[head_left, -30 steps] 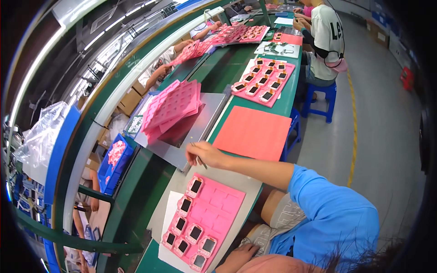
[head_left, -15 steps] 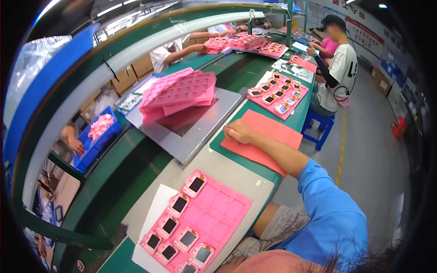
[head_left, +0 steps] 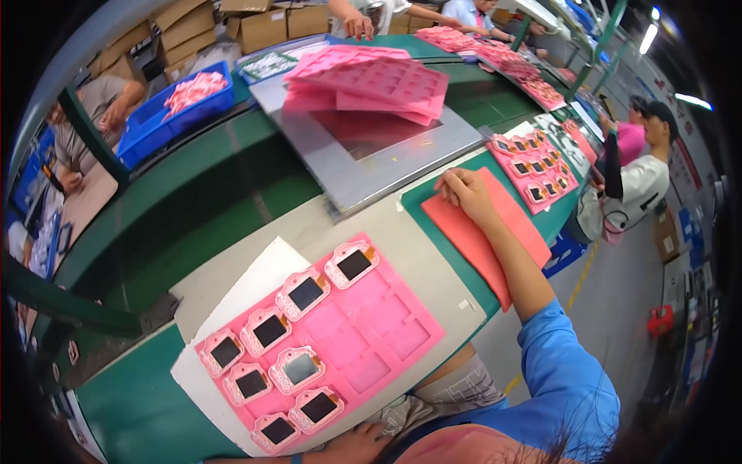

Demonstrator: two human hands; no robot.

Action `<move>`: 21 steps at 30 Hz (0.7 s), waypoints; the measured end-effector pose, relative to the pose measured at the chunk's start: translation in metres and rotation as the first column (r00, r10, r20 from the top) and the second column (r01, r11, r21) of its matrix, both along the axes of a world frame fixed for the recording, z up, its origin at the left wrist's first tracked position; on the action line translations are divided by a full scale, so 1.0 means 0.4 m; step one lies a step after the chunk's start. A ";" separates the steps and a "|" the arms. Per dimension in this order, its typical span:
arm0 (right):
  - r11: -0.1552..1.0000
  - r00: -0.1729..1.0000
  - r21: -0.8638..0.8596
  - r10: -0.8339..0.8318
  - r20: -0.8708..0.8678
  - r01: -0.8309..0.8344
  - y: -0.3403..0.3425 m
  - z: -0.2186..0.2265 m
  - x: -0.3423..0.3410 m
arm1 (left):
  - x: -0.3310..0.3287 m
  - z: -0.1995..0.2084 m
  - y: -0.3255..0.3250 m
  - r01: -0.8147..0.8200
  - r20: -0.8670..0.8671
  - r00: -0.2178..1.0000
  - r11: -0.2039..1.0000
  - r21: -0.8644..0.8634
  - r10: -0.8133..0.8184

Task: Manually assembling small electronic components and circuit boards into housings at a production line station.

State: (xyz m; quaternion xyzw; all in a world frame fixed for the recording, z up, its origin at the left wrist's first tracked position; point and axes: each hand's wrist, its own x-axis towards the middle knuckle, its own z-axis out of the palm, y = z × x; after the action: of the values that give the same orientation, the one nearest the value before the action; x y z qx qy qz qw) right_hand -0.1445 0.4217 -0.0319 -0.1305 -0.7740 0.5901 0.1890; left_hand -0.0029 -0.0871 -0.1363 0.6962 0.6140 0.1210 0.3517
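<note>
Orange-red sheet (head_left: 518, 222) now under right hand (head_left: 466, 190); hand shifted from beside metal plate (head_left: 355, 182) within past second. Pink foam tray (head_left: 352, 329), lying over bench (head_left: 147, 410), carries same eight screen modules (head_left: 303, 294), several pockets bare: none added. Right hand loosely half-curled at sheet's upper-left edge, seems touching; cannot tell if pinching sheet or any tool. Left hand (head_left: 372, 435) by lap, partly hidden, grip cannot tell.

Blue bin (head_left: 182, 122); brown cardboard boxes (head_left: 267, 32)
</note>
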 end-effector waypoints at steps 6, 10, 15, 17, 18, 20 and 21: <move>0.997 1.000 0.080 -0.002 0.015 0.000 -0.021 0.001 -0.029 | -0.029 0.003 -0.062 0.095 -0.021 0.995 0.994 -0.060 -0.096; 0.985 0.998 0.164 0.037 0.054 -0.046 -0.031 0.003 -0.044 | 0.024 -0.022 -0.117 0.082 0.012 0.997 0.996 -0.042 -0.082; 0.991 0.989 0.017 0.134 0.061 -0.135 0.000 -0.033 -0.007 | 0.049 -0.043 -0.108 -0.051 0.011 0.999 0.998 0.025 0.051; 0.995 0.994 -0.023 0.095 -0.052 -0.097 0.033 -0.055 0.000 | 0.040 0.007 -0.082 -0.045 -0.028 0.999 0.999 0.004 0.045; 0.974 0.994 -0.212 0.066 -0.087 -0.083 0.065 -0.072 0.005 | 0.041 0.028 -0.079 -0.034 -0.042 0.999 0.999 -0.010 0.033; 0.894 0.942 -0.302 0.297 -0.156 -0.332 0.114 -0.061 0.034 | 0.046 0.025 -0.060 0.027 0.002 1.000 0.995 -0.092 -0.027; 0.883 0.927 -0.286 0.339 -0.159 -0.372 0.076 -0.038 0.035 | 0.058 0.004 -0.057 -0.007 0.019 1.000 0.994 -0.109 0.009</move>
State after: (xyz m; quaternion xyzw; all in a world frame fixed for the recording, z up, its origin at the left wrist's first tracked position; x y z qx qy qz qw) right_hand -0.1306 0.4523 -0.0471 0.0166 -0.6710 0.7351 0.0951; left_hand 0.0204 -0.1099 -0.1345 0.6722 0.6191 0.0956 0.3947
